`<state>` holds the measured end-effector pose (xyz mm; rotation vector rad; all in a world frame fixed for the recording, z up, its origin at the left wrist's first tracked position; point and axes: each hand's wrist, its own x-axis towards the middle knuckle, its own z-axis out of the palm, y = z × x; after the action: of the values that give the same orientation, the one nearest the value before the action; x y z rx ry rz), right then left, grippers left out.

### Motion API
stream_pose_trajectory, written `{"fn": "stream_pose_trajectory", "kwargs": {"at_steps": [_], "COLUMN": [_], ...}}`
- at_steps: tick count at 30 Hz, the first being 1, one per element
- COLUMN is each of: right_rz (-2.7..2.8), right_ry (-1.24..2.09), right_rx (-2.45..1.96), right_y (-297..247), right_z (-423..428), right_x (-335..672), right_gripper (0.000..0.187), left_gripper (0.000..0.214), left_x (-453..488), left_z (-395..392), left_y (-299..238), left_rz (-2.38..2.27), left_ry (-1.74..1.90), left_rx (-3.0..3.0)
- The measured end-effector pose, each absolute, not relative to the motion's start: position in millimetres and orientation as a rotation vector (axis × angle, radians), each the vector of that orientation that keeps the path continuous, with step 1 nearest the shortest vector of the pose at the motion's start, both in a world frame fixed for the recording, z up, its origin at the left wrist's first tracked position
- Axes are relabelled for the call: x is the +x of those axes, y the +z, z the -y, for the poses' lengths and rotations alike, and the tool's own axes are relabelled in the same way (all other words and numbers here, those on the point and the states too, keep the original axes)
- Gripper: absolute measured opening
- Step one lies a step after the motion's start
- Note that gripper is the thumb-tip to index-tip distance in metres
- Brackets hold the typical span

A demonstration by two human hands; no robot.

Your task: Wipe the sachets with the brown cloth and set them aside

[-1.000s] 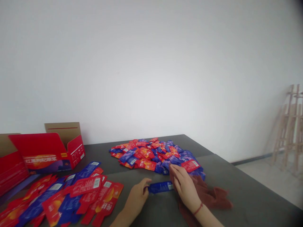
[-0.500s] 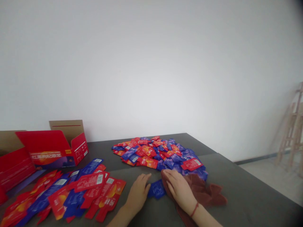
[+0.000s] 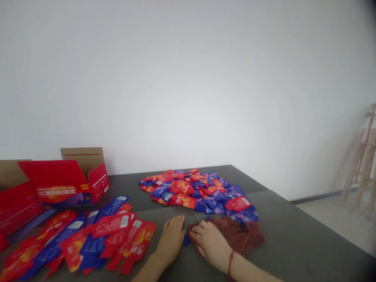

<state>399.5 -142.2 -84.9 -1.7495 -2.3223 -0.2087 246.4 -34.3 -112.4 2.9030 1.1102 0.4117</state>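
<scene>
My right hand (image 3: 210, 239) presses down on a bunched brown cloth (image 3: 242, 237), its fingers curled over the cloth's left end. Under that end lies a blue sachet (image 3: 187, 240), of which only a small edge shows between my two hands. My left hand (image 3: 172, 237) rests palm down on the dark table, fingers stretched out, its thumb beside the sachet's edge; whether it touches the sachet I cannot tell. Just beyond the cloth spreads a heap of red and blue-purple sachets (image 3: 188, 190).
Left of my left hand lies a loose pile of flat red and blue sachets (image 3: 96, 235). Behind it stands an open red carton (image 3: 67, 188), with a second red carton (image 3: 20, 207) at the left edge. A white wall (image 3: 188, 86) backs the table (image 3: 282, 231). A wooden stand (image 3: 361, 164) is on the right.
My right hand has slid left and a little nearer with the brown cloth, covering most of the blue sachet. The left hand has barely moved.
</scene>
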Motion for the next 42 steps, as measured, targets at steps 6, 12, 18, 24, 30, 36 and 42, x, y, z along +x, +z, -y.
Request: {"fn": "stream_pose_trajectory", "kwargs": {"at_steps": [6, 12, 18, 24, 30, 36, 42], "right_rz": [2.023, 2.205, 2.223, 1.778, 1.739, 1.744, 1.690], "right_ry": [-0.257, -0.326, -0.207, -0.299, -0.318, -0.288, -0.185], "right_rx": [-2.039, -2.035, -1.813, -2.206, -2.206, -2.161, -2.047], "right_y": [-84, -90, -84, -91, -96, -94, -91], "right_z": [154, 135, 145, 147, 138, 141, 147], "right_x": [433, 378, 386, 447, 458, 460, 462], "right_gripper": [0.026, 0.030, 0.029, 0.029, 0.029, 0.023, 0.025], "left_gripper": [0.049, 0.048, 0.046, 0.047, 0.041, 0.046, 0.059], "left_x": [250, 249, 247, 243, 258, 320, 305], "left_z": [37, 34, 30, 28, 40, 73, 69], "left_y": [-105, -107, -110, -110, -102, -92, -104], "left_rz": [-1.123, -1.136, -1.120, -1.102, -0.984, -0.755, -0.748], "left_ry": [0.372, 0.385, 0.373, 0.415, 0.654, 0.527, 0.417], "left_rx": [2.909, 2.938, 2.951, 2.882, 2.811, 2.835, 2.880]}}
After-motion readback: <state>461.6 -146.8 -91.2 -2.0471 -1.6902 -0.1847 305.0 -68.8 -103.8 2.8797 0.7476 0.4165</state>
